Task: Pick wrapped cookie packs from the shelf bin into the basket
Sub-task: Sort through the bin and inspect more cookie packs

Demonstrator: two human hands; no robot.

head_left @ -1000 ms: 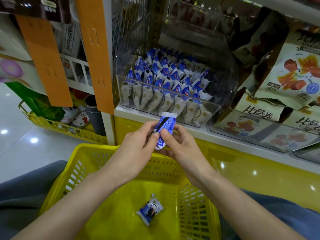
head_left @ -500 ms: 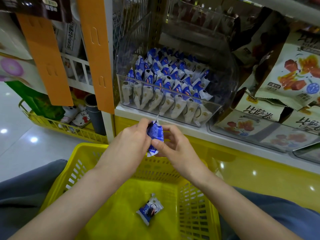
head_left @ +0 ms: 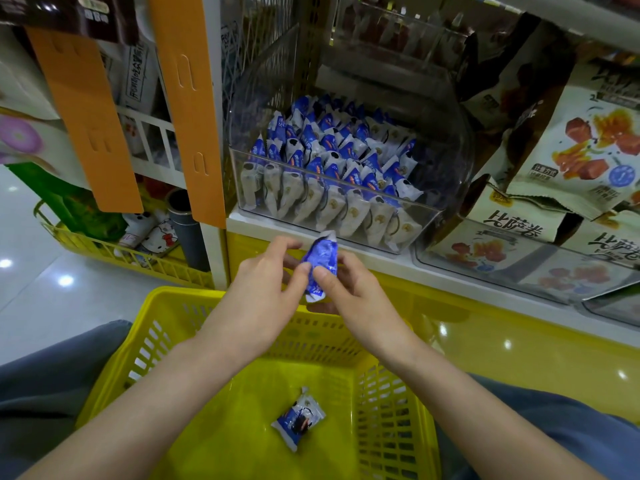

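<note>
Looking down, we find the basket [head_left: 114, 368] and bin [head_left: 433, 216] unmoved. Our left hand [head_left: 266, 282] and right hand [head_left: 356, 292] still share a pinching grip on a pack [head_left: 320, 261] above the basket's far rim, turned since a second ago. The other pack [head_left: 298, 418] lies inside.

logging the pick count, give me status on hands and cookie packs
Left hand and right hand both pinch one cookie pack, above the basket rim. Second pack lies on basket floor. Path down clear.

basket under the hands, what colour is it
Bright yellow basket, with slotted walls; the head view shows it.
</note>
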